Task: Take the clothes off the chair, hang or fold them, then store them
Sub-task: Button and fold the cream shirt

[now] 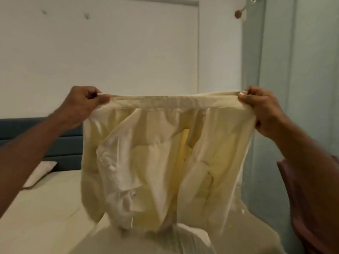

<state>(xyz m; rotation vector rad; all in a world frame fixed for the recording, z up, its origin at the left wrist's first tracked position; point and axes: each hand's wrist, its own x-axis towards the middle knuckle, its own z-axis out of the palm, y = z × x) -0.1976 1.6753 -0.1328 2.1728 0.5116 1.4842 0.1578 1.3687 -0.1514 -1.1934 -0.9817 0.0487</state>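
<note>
A pale cream-yellow garment (165, 153) with an elastic waistband hangs stretched out in front of me, above the bed. My left hand (82, 105) pinches the left end of the waistband. My right hand (262, 109) pinches the right end. The band is pulled taut and level between them, and the thin cloth falls in loose folds below. Its lower end reaches down toward a white piece of fabric (192, 237) near the bottom of the view. The chair is out of sight.
A bed with a light sheet (42, 213), a pillow (40, 173) and a dark blue headboard (60, 142) lies to the left. A white wall stands behind, a grey-green door (293, 70) to the right. A maroon cloth (302, 208) shows under my right arm.
</note>
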